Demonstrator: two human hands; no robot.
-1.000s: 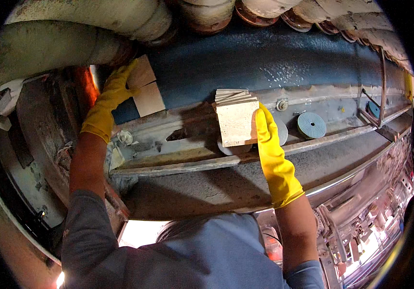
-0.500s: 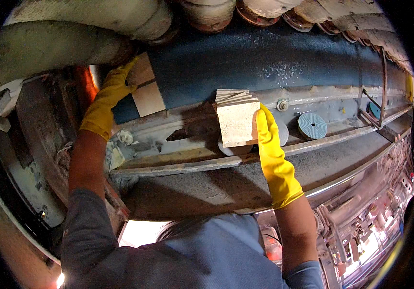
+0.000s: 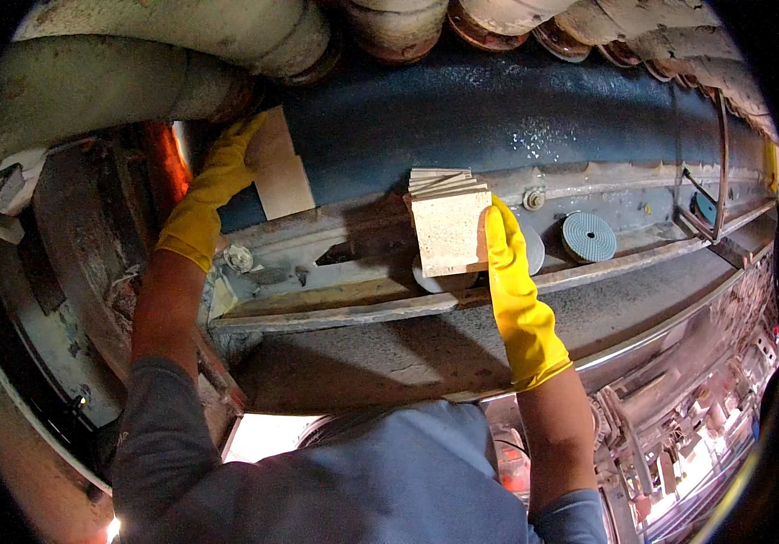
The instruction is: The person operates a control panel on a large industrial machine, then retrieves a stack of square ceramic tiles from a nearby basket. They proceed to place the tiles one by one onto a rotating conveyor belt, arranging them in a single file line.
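My left hand (image 3: 233, 159), in a yellow rubber glove, reaches to the far left and grips the left side of a square beige tile (image 3: 273, 140) on the dark blue conveyor belt (image 3: 389, 118). A second beige tile (image 3: 282, 189) lies against its near edge. Some of the left fingertips are hard to make out. My right hand (image 3: 505, 240), also gloved in yellow, is closed on the right edge of a stack of beige tiles (image 3: 449, 234). The stack leans over the metal ledge, its upper edges fanned out. Its underside is hidden.
Large grey pipes (image 3: 108, 82) hang across the top. On the ledge lie a blue-grey round polishing pad (image 3: 589, 238) and a pale disc (image 3: 532, 249) partly behind my right hand. A metal rail (image 3: 344, 317) runs along the front. An orange-lit part (image 3: 165, 159) stands at left.
My left hand has shifted slightly right and nearer with the far tile. The dark gap between the two tiles has closed. The right hand and stack have hardly moved.
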